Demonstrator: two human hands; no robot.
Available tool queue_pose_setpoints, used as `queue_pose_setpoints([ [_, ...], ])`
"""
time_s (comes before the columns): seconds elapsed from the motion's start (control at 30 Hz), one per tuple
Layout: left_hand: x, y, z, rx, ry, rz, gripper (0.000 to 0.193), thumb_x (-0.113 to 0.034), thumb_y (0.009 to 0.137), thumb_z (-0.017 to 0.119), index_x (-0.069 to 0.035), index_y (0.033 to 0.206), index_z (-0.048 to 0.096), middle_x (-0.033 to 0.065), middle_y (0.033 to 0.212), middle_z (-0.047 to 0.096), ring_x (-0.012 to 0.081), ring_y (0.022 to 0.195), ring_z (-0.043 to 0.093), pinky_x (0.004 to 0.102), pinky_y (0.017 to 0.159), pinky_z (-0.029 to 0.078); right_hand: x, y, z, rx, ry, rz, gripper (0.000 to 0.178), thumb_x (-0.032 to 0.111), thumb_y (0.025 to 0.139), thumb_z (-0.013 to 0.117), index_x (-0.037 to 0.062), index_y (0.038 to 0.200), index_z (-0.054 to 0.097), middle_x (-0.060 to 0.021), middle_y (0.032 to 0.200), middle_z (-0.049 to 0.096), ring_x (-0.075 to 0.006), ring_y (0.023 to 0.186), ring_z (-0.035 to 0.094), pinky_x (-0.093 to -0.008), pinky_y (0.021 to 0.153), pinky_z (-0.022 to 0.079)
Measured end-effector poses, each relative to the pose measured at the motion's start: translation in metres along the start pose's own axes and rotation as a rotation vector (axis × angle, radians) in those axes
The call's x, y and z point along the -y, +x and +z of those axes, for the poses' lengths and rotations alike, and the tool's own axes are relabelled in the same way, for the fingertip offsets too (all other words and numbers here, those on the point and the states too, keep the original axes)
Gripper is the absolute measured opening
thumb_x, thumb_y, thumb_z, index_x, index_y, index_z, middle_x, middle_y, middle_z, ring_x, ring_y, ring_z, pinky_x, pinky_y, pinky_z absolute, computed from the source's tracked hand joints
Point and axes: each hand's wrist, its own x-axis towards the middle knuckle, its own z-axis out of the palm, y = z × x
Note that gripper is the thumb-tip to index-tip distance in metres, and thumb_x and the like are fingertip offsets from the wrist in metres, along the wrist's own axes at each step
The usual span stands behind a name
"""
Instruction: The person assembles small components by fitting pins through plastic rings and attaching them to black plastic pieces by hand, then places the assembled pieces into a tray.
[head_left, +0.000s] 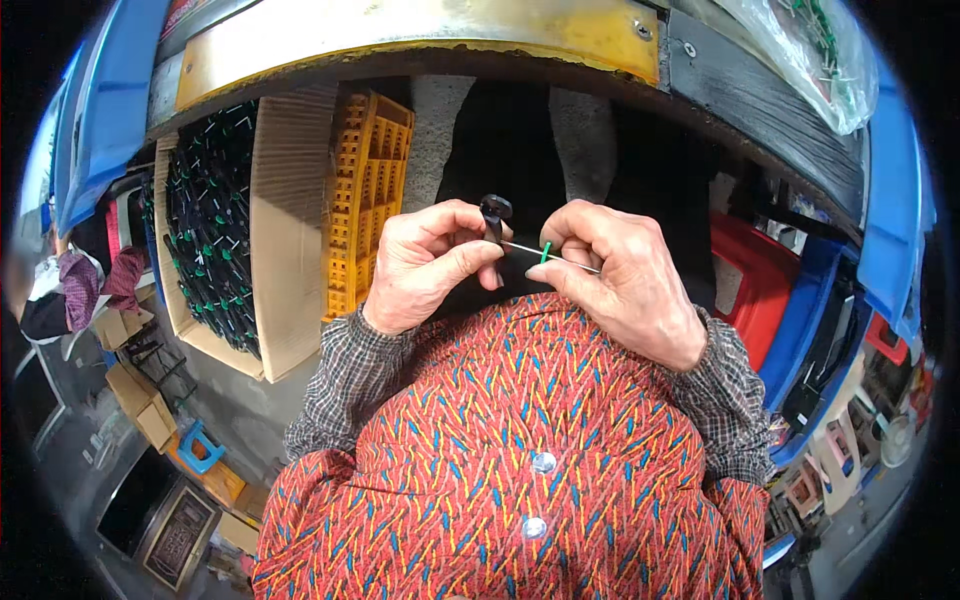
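Observation:
Both hands meet in front of my lap, above my dark trousers. My left hand [440,262] pinches a small black part with a rounded head [495,208] between thumb and fingers. A thin metal rod with a green crosspiece [545,252] is gripped by the thumb and fingers of my right hand [625,275]. The rod's left end reaches the black part; whether it sits inside it I cannot tell. Its other end sticks out past my right thumb.
On the left stands an open cardboard box [290,190] full of black and green parts, beside a yellow plastic crate [368,190]. A worn bench edge [420,45] crosses the top, with a clear plastic bag [830,60] on it. A red stool [745,285] and blue bin [800,330] stand right.

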Motion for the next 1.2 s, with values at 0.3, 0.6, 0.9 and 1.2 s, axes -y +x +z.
queue_pose_setpoints([
  [0.3, 0.002, 0.001, 0.002, 0.036, -0.116, -0.033, 0.011, 0.004, 0.087, 0.060, 0.006, 0.097, 0.058, 0.0076, 0.086, 0.062, 0.0113, 0.067, 0.062, 0.0231, 0.062, 0.053, -0.002, -0.002, 0.007, -0.076, -0.131, -0.156, 0.023, 0.000, 0.070, 0.064, 0.0043, 0.088, 0.049, -0.0158, 0.078, 0.057, -0.0383, 0.073, 0.059, -0.0444, 0.058, 0.044],
  [0.6, 0.000, 0.000, 0.003, 0.036, -0.091, -0.002, 0.013, 0.002, 0.087, 0.060, 0.006, 0.099, 0.058, 0.0076, 0.085, 0.062, 0.0109, 0.067, 0.061, 0.0232, 0.062, 0.053, -0.005, -0.001, 0.006, -0.089, -0.113, -0.181, 0.022, 0.002, 0.070, 0.065, 0.0040, 0.087, 0.051, -0.0144, 0.074, 0.055, -0.0363, 0.068, 0.058, -0.0432, 0.056, 0.043],
  [0.9, -0.003, 0.000, 0.002, -0.017, 0.206, 0.068, 0.013, 0.005, 0.085, 0.060, 0.007, 0.098, 0.060, 0.0098, 0.086, 0.062, 0.0134, 0.066, 0.063, 0.0252, 0.062, 0.053, -0.005, -0.002, 0.001, 0.000, 0.046, 0.022, 0.018, 0.010, 0.072, 0.069, 0.0015, 0.080, 0.055, -0.0120, 0.065, 0.051, -0.0273, 0.057, 0.054, -0.0370, 0.052, 0.040],
  [1.2, -0.008, 0.002, 0.002, 0.037, 0.307, 0.024, 0.010, 0.006, 0.085, 0.060, 0.007, 0.095, 0.061, 0.0083, 0.085, 0.062, 0.0122, 0.065, 0.062, 0.0223, 0.060, 0.052, -0.003, -0.003, 0.002, -0.047, -0.187, -0.153, 0.022, 0.006, 0.073, 0.066, 0.0039, 0.088, 0.051, -0.0154, 0.079, 0.059, -0.0372, 0.074, 0.059, -0.0446, 0.059, 0.044],
])
